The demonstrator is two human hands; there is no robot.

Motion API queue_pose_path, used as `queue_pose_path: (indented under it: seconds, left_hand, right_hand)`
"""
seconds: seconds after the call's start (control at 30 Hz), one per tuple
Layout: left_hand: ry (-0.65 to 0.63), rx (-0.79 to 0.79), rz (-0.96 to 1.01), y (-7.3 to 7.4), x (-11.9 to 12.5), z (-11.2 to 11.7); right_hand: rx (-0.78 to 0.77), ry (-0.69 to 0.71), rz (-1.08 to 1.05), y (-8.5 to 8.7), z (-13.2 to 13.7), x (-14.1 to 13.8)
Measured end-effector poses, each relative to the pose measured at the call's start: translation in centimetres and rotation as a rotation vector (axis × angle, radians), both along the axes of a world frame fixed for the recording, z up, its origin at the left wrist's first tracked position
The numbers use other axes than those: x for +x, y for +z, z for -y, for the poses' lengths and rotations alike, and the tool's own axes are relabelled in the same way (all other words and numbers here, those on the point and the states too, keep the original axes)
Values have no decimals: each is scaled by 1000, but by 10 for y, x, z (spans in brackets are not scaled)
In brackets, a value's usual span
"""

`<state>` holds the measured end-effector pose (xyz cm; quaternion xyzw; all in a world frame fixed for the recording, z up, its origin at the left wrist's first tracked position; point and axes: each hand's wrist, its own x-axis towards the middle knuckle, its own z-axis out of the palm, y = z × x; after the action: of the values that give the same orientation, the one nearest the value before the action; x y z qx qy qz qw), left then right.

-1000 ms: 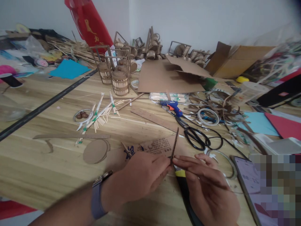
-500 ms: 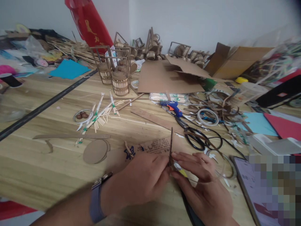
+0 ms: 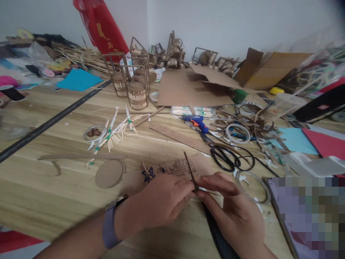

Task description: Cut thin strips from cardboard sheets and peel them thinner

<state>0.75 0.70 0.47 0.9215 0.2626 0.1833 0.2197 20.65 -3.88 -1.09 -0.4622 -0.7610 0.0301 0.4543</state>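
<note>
A thin cardboard strip (image 3: 189,165), seen nearly edge-on, stands up between my two hands. My left hand (image 3: 161,201), with a watch on a purple strap (image 3: 110,228), pinches its near end from the left. From the other side, the thumb and fingers of my right hand (image 3: 234,212) close on the same end. The fingertips hide the strip's lower part. Under the hands lies a printed cardboard sheet (image 3: 175,169). A long dark object (image 3: 219,233) shows below my right hand; its kind is unclear.
Black-handled scissors (image 3: 223,158) and a blue glue gun (image 3: 198,123) lie ahead. Cardboard discs (image 3: 109,174) and wooden sticks (image 3: 118,129) are to the left. Small baskets (image 3: 138,96) stand farther back. A phone (image 3: 283,216) and a tape roll (image 3: 253,187) lie on the right.
The strip's upper end has tipped to the left. My right hand's fingers have drawn in closer around its near end, and the yellow patch beside them no longer shows.
</note>
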Motion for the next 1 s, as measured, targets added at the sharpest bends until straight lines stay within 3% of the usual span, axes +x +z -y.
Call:
queue_pose_path:
  seconds: [0.3, 0.5, 0.8, 1.0]
  left_hand:
    - [50, 36, 91, 2, 4, 4]
    - [61, 10, 69, 3, 7, 9]
    - [87, -18, 41, 5, 8, 11]
    - [57, 0, -76, 13, 7, 15]
  right_hand:
    - [103, 53, 106, 8, -3, -1]
    - [199, -11, 195, 13, 0, -6]
    - [138, 7, -21, 3, 7, -8]
    - [115, -3, -125, 8, 6, -13]
